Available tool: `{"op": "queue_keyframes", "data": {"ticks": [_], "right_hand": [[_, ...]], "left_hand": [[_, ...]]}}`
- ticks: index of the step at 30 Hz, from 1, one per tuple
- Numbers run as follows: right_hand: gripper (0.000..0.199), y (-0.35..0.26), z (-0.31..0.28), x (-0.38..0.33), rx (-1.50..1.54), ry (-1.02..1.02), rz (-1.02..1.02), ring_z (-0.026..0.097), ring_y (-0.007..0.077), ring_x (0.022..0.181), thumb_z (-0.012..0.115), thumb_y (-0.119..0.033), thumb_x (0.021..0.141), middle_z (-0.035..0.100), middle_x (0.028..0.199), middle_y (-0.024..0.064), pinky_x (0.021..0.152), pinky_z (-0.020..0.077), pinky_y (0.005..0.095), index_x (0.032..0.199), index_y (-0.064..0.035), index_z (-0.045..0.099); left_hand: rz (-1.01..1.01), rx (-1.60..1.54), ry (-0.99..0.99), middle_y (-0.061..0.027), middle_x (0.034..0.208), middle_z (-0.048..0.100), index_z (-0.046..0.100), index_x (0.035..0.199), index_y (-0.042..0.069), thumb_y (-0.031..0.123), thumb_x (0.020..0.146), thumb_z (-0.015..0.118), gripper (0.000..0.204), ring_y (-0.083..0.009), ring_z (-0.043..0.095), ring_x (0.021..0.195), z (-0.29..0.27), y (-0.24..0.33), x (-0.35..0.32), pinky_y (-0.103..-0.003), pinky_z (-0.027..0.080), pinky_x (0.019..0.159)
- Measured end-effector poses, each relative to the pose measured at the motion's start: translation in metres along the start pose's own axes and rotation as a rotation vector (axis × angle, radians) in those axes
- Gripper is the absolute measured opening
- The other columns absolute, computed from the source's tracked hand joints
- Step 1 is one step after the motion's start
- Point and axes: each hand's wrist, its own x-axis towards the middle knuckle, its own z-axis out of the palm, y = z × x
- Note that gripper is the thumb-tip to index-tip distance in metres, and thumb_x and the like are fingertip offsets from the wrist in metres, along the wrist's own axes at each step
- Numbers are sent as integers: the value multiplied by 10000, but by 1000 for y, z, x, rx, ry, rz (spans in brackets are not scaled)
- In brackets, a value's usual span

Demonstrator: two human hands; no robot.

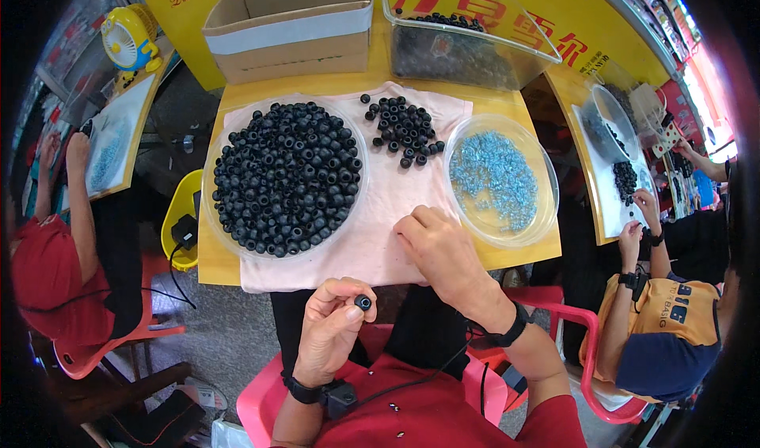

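Note:
My left hand (331,331) is raised in front of my chest, below the table's front edge, and pinches one small black ring bead (362,302) between thumb and fingers. My right hand (438,250) rests knuckles-up on the pale pink cloth (380,203) near the front edge, fingers curled; whether it holds anything is hidden. A clear round dish (212,210) heaped with black ring beads (289,177) sits to the left. A loose pile of black beads (402,125) lies on the cloth behind. A clear dish (546,203) of small light blue pieces (495,175) stands just right of my right hand.
On the yellow table's far side stand a cardboard box (289,24) and a clear bin (459,32) of black beads. People sit working at tables on the left (59,234) and right (661,313). A yellow fan (128,38) stands far left. I sit on a pink chair (261,400).

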Motion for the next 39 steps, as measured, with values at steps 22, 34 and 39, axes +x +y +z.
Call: {"op": "queue_keyframes", "data": {"ticks": [22,34,39], "right_hand": [[90,-38,-43,-15,844,73,162,589,71,657,705,-52,810,652,830,50,498,448,198,888,-9,688],[153,-40,-37,-22,520,182,-46,596,205,673,717,-24,748,606,793,81,550,482,286,882,-18,643],[251,-41,-40,-23,402,201,-119,605,224,716,730,-35,692,603,835,68,579,503,306,920,-38,625]], "left_hand": [[28,6,47,-120,1069,628,606,1037,3,-34,876,599,166,-194,643,935,10,-7,13,-312,535,854],[48,44,53,-110,1078,616,623,999,17,-54,866,601,152,-175,616,960,10,-12,14,-313,530,865],[-43,-23,85,-107,1080,620,627,983,21,-45,879,585,130,-177,614,977,12,-11,13,-323,516,876]]}}
